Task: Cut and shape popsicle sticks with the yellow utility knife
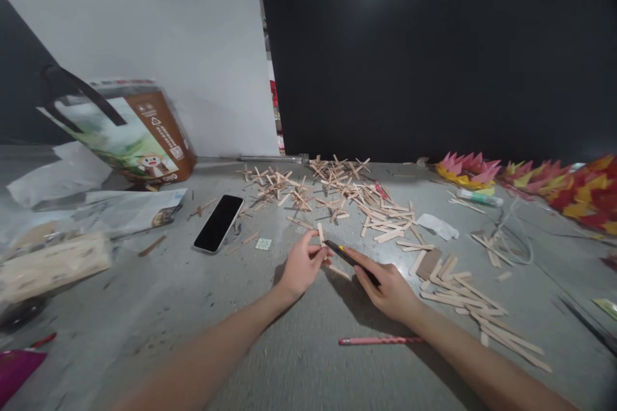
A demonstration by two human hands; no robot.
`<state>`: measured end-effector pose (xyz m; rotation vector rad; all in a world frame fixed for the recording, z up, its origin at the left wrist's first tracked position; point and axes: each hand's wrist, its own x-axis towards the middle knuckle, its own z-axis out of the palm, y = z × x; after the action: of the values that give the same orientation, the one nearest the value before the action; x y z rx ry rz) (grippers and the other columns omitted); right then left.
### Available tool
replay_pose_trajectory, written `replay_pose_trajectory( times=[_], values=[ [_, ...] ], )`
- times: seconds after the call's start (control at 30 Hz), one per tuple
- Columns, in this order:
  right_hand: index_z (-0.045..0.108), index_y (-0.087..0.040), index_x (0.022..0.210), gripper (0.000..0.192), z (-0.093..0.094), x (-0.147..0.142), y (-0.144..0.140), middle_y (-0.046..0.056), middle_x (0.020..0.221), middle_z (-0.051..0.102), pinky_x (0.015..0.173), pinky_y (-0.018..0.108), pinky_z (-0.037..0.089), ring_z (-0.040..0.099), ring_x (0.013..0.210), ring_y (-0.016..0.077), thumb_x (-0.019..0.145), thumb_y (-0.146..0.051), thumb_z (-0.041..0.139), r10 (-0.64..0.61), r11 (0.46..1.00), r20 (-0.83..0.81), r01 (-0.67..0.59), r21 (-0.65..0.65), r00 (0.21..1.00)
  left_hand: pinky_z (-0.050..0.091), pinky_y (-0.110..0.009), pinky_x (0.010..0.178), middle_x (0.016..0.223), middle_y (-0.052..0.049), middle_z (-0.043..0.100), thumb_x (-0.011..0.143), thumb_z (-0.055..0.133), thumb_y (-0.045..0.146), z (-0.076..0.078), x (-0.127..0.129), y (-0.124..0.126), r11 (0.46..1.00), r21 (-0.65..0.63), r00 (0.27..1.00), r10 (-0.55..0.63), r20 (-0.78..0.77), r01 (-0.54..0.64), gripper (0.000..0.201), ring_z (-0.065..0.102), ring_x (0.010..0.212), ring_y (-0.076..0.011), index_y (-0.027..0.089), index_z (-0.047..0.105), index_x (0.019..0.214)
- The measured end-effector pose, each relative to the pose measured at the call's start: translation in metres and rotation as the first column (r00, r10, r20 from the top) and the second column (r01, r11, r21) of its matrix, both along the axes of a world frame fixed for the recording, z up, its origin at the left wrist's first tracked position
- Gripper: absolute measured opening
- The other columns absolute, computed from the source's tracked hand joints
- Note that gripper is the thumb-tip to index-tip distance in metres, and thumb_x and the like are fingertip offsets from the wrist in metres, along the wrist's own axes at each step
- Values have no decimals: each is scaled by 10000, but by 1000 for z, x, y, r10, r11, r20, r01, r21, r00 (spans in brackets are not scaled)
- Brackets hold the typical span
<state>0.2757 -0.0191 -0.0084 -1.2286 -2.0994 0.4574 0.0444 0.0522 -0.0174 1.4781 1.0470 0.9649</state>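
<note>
Between the fingertips of my left hand (301, 264) a wooden craft stick (321, 234) stands upright, pinched near its lower part. My right hand (388, 289) is wrapped round a black and yellow utility knife (347, 255). The knife points left, its tip at the held stick; whether the blade touches the wood is too small to tell. Another stick (337, 271) shows just below the left fingertips, partly hidden by them. A pink pencil (378, 340) lies on the table, its right end under my right forearm.
Crossed sticks (274, 186) and loose sticks (463, 295) spread across the grey table (270, 347). To the left are a phone (218, 223), a printed bag (130, 135) and a tissue pack (58, 263). Folded paper pieces (467, 170), a glue stick (479, 198) and a cable (523, 244) lie right.
</note>
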Motion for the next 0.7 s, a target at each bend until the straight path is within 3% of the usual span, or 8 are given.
replay_pose_trajectory(
  times=[0.17, 0.27, 0.37, 0.53, 0.7],
  values=[
    [486, -263, 1578, 474, -3, 1, -1, 78, 1198, 809, 608, 256, 561, 699, 545, 142, 1108, -292, 430, 1, 1000, -7, -1, 5, 1000, 586, -341, 819, 917, -53, 828, 1000, 561, 418, 7, 0, -8, 986, 168, 982, 28, -186, 3, 363, 790, 776, -223, 210, 546, 1296],
    [472, -278, 1584, 482, -5, 3, -1, 89, 1340, 754, 632, 269, 587, 711, 561, 144, 1104, -286, 433, 1, 1000, -2, -1, -9, 1000, 589, -329, 808, 959, -65, 830, 1015, 541, 402, 10, 0, -11, 980, 196, 978, 22, -207, 19, 376, 790, 802, -219, 200, 542, 1332],
    [482, -274, 1579, 483, -4, 3, -1, 104, 1380, 730, 690, 286, 622, 752, 632, 166, 1098, -285, 438, 1, 1000, -9, -1, -16, 1000, 590, -319, 798, 942, -59, 824, 1020, 539, 386, 10, 0, -10, 983, 182, 982, 18, -188, 16, 358, 785, 783, -212, 201, 557, 1327],
    [485, -278, 1574, 483, -5, 3, -1, 104, 1449, 684, 842, 313, 643, 800, 999, 231, 1094, -277, 437, 8, 1000, 0, -8, 12, 1000, 584, -317, 833, 973, -64, 820, 1009, 563, 349, 10, -1, -11, 983, 183, 983, 24, -182, 10, 374, 781, 840, -217, 214, 584, 1358],
    [458, -283, 1582, 488, -6, 3, -2, 97, 1464, 674, 855, 313, 634, 801, 1013, 230, 1095, -255, 436, 7, 999, 29, -8, 49, 1000, 577, -325, 897, 992, -86, 823, 1012, 544, 295, 11, -1, -14, 978, 209, 975, 26, -223, 22, 432, 787, 945, -232, 198, 553, 1432]
  ],
)
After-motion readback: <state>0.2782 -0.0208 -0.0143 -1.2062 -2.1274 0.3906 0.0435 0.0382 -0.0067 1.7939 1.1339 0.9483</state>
